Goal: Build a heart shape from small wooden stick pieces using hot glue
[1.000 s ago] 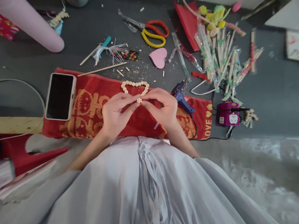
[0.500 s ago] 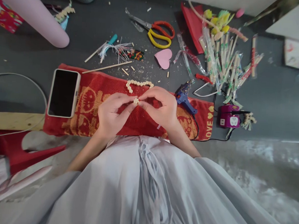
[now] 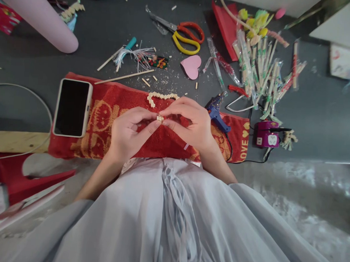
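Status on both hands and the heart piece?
Left hand and right hand pinch the beige heart piece at its tip, over the red towel. Glue gun beside right hand. Nothing obstructing.

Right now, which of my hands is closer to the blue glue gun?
Right. Your right hand sits just beside the blue glue gun, which lies on the red towel. Your left hand is farther off, on the other side of the right hand.

Bare forearms, no sleeves or rings; pale grey-blue pleated garment over the lap.
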`<action>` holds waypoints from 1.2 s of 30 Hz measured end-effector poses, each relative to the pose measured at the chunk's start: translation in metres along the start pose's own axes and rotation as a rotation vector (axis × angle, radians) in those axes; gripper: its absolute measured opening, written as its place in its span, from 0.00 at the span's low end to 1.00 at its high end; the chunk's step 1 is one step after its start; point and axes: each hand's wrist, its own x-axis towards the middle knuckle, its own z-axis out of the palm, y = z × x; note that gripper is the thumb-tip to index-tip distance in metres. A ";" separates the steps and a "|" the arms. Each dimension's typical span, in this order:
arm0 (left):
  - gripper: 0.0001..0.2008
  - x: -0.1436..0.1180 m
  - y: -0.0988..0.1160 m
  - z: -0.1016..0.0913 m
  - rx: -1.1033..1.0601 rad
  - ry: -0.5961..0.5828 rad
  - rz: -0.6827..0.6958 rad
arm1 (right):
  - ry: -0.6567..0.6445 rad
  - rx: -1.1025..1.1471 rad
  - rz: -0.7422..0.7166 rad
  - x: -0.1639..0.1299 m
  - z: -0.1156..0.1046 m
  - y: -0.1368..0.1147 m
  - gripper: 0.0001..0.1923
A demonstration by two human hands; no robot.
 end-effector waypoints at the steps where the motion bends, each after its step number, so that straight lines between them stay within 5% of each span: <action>1: 0.07 0.000 0.000 0.000 -0.009 -0.002 -0.011 | -0.005 -0.002 0.004 0.000 0.000 0.000 0.09; 10: 0.06 0.000 0.001 0.000 -0.023 -0.014 -0.005 | -0.015 0.013 0.030 0.000 -0.001 0.000 0.09; 22: 0.06 0.000 0.005 -0.002 0.217 0.106 0.265 | 0.080 0.110 0.074 -0.002 0.007 -0.005 0.06; 36: 0.05 -0.009 0.012 0.002 0.250 0.120 0.160 | 0.065 -0.012 0.017 -0.006 0.007 -0.003 0.12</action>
